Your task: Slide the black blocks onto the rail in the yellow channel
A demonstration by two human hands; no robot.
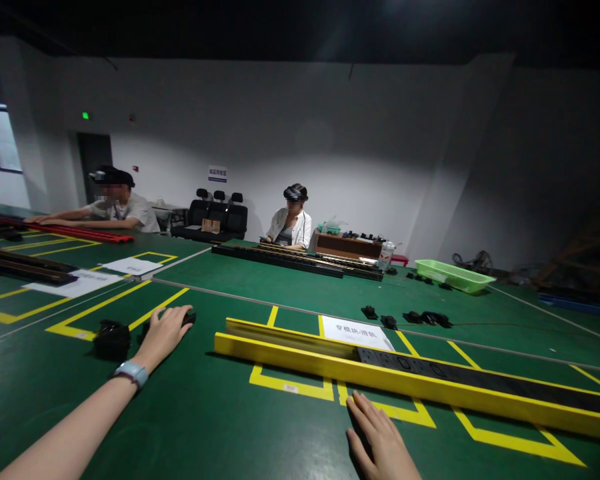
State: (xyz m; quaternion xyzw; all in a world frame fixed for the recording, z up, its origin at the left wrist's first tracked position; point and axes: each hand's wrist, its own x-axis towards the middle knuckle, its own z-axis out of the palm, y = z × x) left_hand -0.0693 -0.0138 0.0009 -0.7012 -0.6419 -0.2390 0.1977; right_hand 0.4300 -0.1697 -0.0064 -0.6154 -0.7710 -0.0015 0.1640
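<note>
Left hand [166, 335] curls over a small black plastic block [190, 319]; whether it grips, I cannot tell. Right hand [380, 437], fingers loosely extended with nothing visibly held, is nearer the long yellow channel-shaped rail [405, 381], which runs crosswise just beyond, its left end toward the left hand.

Pale walls [380, 127] rose beyond the green surface [205, 437] toward a dark ceiling [260, 30]. At left, a bright window [3, 140] stood near a dark doorway [94, 152], a green sign [85, 116] glowing above it. Black seats [236, 219] stood beneath a posted notice [217, 173]; the right side lay in shadow.
</note>
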